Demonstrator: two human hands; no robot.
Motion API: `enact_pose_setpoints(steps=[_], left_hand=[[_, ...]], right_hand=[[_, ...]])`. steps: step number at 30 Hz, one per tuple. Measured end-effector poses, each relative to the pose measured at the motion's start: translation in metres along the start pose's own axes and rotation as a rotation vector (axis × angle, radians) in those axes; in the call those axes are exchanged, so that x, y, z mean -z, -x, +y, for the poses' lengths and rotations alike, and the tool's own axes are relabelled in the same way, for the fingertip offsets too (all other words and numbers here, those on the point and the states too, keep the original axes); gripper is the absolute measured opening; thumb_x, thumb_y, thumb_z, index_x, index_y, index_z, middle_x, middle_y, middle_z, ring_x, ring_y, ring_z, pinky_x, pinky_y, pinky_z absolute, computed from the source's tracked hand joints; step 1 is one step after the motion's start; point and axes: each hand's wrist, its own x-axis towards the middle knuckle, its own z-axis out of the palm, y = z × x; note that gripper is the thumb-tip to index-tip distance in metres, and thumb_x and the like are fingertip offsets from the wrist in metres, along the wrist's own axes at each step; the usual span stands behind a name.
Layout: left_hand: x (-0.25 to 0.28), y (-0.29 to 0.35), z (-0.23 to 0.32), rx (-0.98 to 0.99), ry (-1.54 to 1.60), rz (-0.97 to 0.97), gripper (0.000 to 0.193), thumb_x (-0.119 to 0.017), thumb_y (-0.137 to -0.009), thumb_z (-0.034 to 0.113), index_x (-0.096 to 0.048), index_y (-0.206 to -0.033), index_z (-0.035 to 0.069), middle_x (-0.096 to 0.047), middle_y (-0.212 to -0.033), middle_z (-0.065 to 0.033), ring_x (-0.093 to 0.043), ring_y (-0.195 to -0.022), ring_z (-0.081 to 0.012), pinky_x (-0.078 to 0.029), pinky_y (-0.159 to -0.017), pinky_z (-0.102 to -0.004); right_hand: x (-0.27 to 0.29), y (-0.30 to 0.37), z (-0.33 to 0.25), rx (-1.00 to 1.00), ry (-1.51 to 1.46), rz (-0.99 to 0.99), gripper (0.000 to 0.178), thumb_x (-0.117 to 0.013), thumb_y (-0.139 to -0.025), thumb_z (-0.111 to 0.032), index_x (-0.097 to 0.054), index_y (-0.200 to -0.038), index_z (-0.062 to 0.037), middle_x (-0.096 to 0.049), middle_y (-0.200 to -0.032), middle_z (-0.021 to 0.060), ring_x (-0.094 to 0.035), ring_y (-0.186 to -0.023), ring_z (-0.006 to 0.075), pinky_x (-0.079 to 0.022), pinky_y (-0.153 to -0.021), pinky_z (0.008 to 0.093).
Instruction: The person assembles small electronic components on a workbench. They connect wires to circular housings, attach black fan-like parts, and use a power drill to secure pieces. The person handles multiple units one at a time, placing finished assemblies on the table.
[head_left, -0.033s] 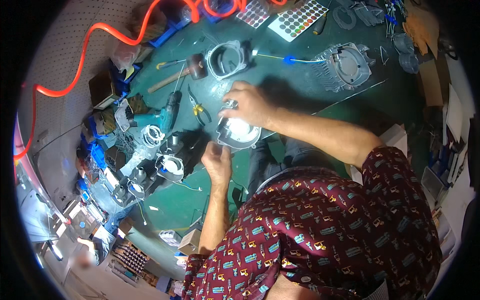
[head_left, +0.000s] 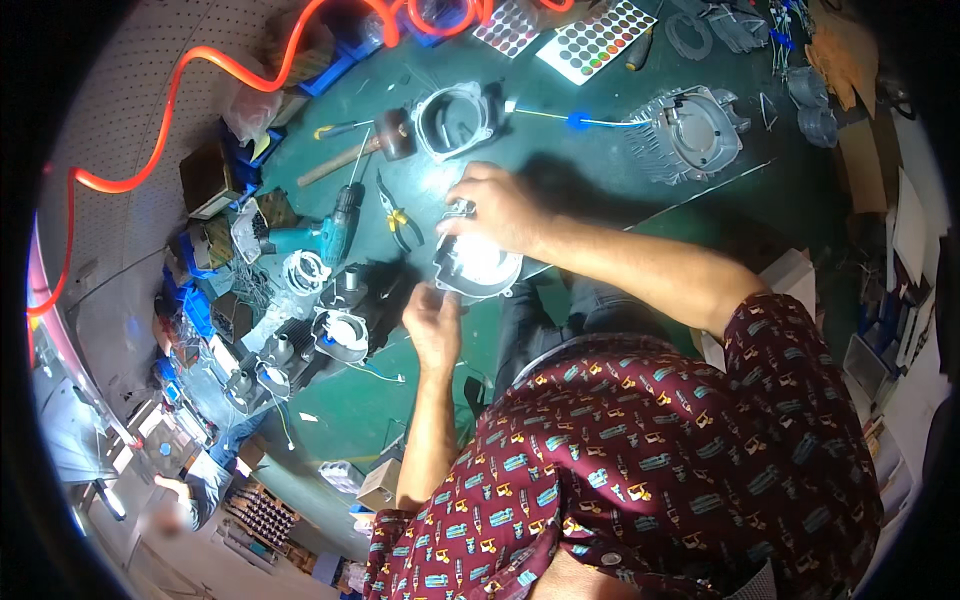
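A round metal motor housing (head_left: 487,275) with a bright, shiny inside is tilted at the near edge of the bench, in front of my body. My right hand (head_left: 497,212) is closed over its far rim, fingers curled around a metal part there. At the housing's near left corner, my left hand (head_left: 432,325) has its thumb and fingers pinched together; whatever lies between them is hidden. Yellow-handled pliers (head_left: 396,217) lie on the bench left of the right hand. Beyond the hands sits an open metal ring housing (head_left: 453,122).
A finned housing (head_left: 692,137) with a cable lies at the far right. To the left are a mallet (head_left: 393,135), a teal power drill (head_left: 325,237) and several motor assemblies (head_left: 341,333). A red coiled hose (head_left: 166,125) hangs at upper left. Another person (head_left: 205,480) is at lower left.
Both hands and the housing stay almost where they were. Glare inside the housing has grown brighter.
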Motion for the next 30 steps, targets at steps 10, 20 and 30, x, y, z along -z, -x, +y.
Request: enact_pose_setpoints(steps=[10, 20, 30], left_hand=[[-0.005, 0.001, 0.003, 0.040, -0.019, 0.075, 0.009, -0.064, -0.098, 0.005, -0.062, -0.093, -0.002, -0.064, -0.079, -0.0026, -0.059, -0.066, -0.0082, -0.056, -0.058, -0.0266], [-0.007, -0.007, 0.024, 0.137, -0.040, 0.065, 0.007, -0.058, -0.094, -0.001, -0.064, -0.092, -0.005, -0.065, -0.078, -0.0051, -0.061, -0.062, -0.0115, -0.055, -0.059, -0.0275], [0.009, -0.006, 0.020, 0.241, 0.240, -0.093, 0.009, -0.065, -0.099, 0.009, -0.063, -0.099, 0.001, -0.068, -0.086, -0.0039, -0.064, -0.070, -0.0121, -0.055, -0.068, -0.0273]], right_hand=[[0.000, 0.001, 0.001, 0.001, 0.000, -0.003, 0.036, -0.086, -0.073, -0.029, -0.075, -0.094, -0.0025, -0.065, -0.094, 0.0163, -0.064, -0.089, 0.0338, -0.052, -0.080, 0.0421], [0.000, 0.007, 0.001, -0.015, -0.004, 0.072, 0.036, -0.087, -0.073, -0.027, -0.075, -0.095, -0.0012, -0.066, -0.095, 0.0163, -0.066, -0.088, 0.0324, -0.053, -0.079, 0.0405], [0.004, 0.005, 0.000, -0.010, 0.000, 0.006, 0.038, -0.085, -0.074, -0.030, -0.075, -0.098, -0.0020, -0.067, -0.097, 0.0161, -0.065, -0.092, 0.0329, -0.053, -0.083, 0.0417]])
